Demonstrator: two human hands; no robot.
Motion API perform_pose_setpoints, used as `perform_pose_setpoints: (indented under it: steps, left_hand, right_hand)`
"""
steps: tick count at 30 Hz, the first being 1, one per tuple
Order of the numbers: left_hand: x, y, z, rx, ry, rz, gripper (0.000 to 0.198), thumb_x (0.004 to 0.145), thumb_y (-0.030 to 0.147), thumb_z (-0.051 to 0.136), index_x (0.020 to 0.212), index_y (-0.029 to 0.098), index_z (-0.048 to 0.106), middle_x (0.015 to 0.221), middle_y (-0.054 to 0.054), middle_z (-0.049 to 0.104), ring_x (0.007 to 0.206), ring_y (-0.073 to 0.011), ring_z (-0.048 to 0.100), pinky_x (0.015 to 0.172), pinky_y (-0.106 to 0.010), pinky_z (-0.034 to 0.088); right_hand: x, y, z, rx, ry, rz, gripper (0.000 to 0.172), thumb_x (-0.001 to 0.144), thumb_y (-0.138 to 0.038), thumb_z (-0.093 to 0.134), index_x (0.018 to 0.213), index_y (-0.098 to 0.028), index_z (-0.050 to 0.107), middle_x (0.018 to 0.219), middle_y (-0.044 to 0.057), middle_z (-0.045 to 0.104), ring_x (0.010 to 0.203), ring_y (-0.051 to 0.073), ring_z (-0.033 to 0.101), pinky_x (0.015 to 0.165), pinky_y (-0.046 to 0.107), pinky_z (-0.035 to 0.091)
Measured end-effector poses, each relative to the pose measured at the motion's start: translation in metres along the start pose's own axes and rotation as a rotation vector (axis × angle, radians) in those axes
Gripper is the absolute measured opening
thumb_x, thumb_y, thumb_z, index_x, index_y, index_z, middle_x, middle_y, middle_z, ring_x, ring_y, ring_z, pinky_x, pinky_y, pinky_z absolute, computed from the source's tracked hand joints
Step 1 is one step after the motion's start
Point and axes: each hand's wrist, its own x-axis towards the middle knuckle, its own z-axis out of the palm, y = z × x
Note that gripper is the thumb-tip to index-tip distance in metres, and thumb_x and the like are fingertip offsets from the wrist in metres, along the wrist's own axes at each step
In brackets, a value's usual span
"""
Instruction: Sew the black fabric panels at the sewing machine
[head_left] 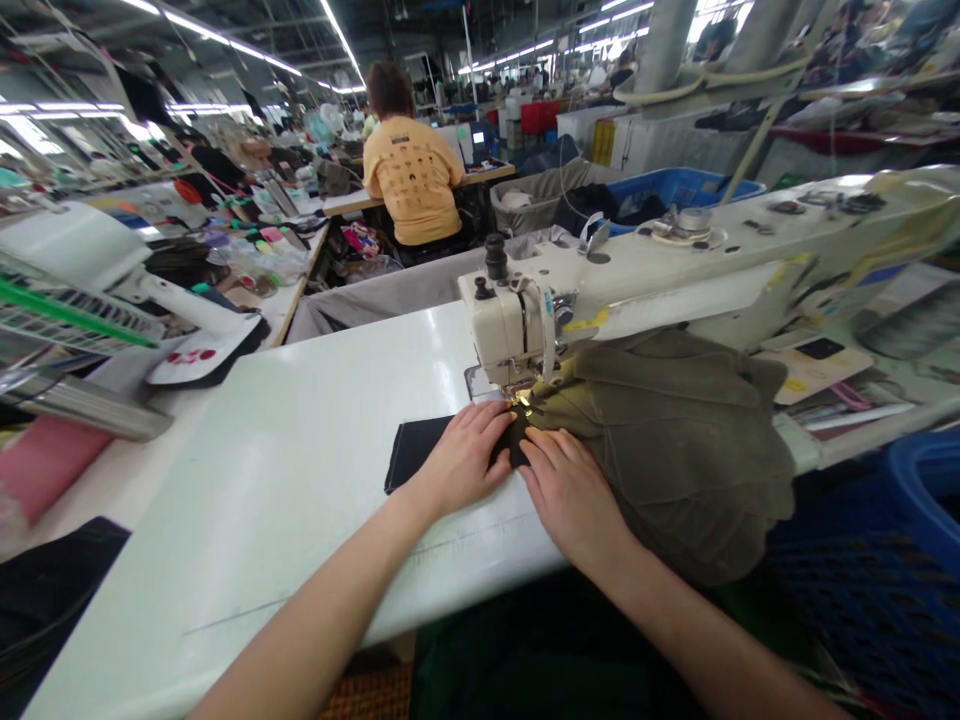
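Observation:
A sewing machine [517,310] stands over the white table, its needle and presser foot just beyond my fingertips. Under the foot lies a dark fabric piece [414,452] with a pale stitched edge, which stretches out to the left. My left hand [469,452] rests flat on this piece, thumb apart from the fingers. Close to the foot, my right hand [571,490] has its fingertips on the cloth, thumb also apart. A bunched olive-brown garment [675,440] is heaped to the right of the needle, against my right hand. The fabric beneath my palms is hidden.
The white tabletop [300,430] reaches to the left, where a metal cylinder [90,405] lies beside a white lamp-like fixture [82,245]. A blue basket [877,590] stands low at right. Beyond the machine are fabric bins [540,195] and a seated person in a yellow shirt [412,180].

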Motion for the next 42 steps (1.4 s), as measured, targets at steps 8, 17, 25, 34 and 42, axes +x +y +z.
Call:
perform_pose_setpoints:
  steps: [8, 17, 25, 34, 42]
  left_hand:
    - [-0.005, 0.006, -0.004, 0.084, -0.057, 0.002, 0.044, 0.095, 0.022, 0.049, 0.137, 0.011, 0.054, 0.147, -0.017, 0.053, 0.140, -0.0300, 0.047, 0.119, -0.057, 0.034]
    - [-0.024, 0.020, -0.005, 0.089, -0.063, 0.168, 0.035, 0.101, 0.021, 0.045, 0.131, 0.010, 0.059, 0.140, -0.017, 0.060, 0.131, -0.0272, 0.056, 0.110, -0.046, 0.051]
    - [-0.014, 0.010, -0.009, 0.052, -0.041, 0.167, 0.035, 0.100, 0.024, 0.047, 0.130, 0.013, 0.062, 0.136, -0.015, 0.063, 0.129, -0.0265, 0.058, 0.109, -0.046, 0.051]
    - [0.002, -0.017, -0.007, 0.057, -0.028, 0.140, 0.035, 0.099, 0.022, 0.046, 0.129, 0.012, 0.064, 0.137, -0.015, 0.063, 0.128, -0.0261, 0.059, 0.110, -0.044, 0.050]
    - [0.020, -0.040, -0.011, 0.069, -0.049, 0.113, 0.037, 0.099, 0.021, 0.044, 0.130, 0.012, 0.063, 0.132, -0.015, 0.064, 0.126, -0.0250, 0.058, 0.109, -0.046, 0.049]
  right_hand:
    - [0.000, 0.000, -0.003, 0.006, -0.018, -0.002, 0.025, 0.095, -0.015, 0.056, 0.118, -0.011, 0.065, 0.127, 0.015, 0.067, 0.114, 0.029, 0.060, 0.108, 0.050, 0.046]
    - [-0.009, 0.001, -0.005, 0.013, -0.001, -0.019, 0.028, 0.097, -0.015, 0.054, 0.122, -0.008, 0.065, 0.128, 0.015, 0.067, 0.118, 0.028, 0.058, 0.110, 0.048, 0.045]
    - [-0.001, -0.001, -0.004, -0.004, -0.054, 0.026, 0.031, 0.096, -0.015, 0.056, 0.126, -0.010, 0.064, 0.131, 0.014, 0.066, 0.117, 0.029, 0.058, 0.109, 0.050, 0.045]
    - [0.001, -0.002, -0.003, 0.002, -0.070, 0.044, 0.032, 0.095, -0.018, 0.059, 0.126, -0.011, 0.063, 0.135, 0.014, 0.063, 0.119, 0.030, 0.055, 0.108, 0.051, 0.044]
    - [0.000, -0.002, -0.002, 0.014, -0.058, 0.043, 0.032, 0.096, -0.018, 0.057, 0.127, -0.012, 0.062, 0.135, 0.014, 0.063, 0.119, 0.029, 0.055, 0.108, 0.051, 0.043]
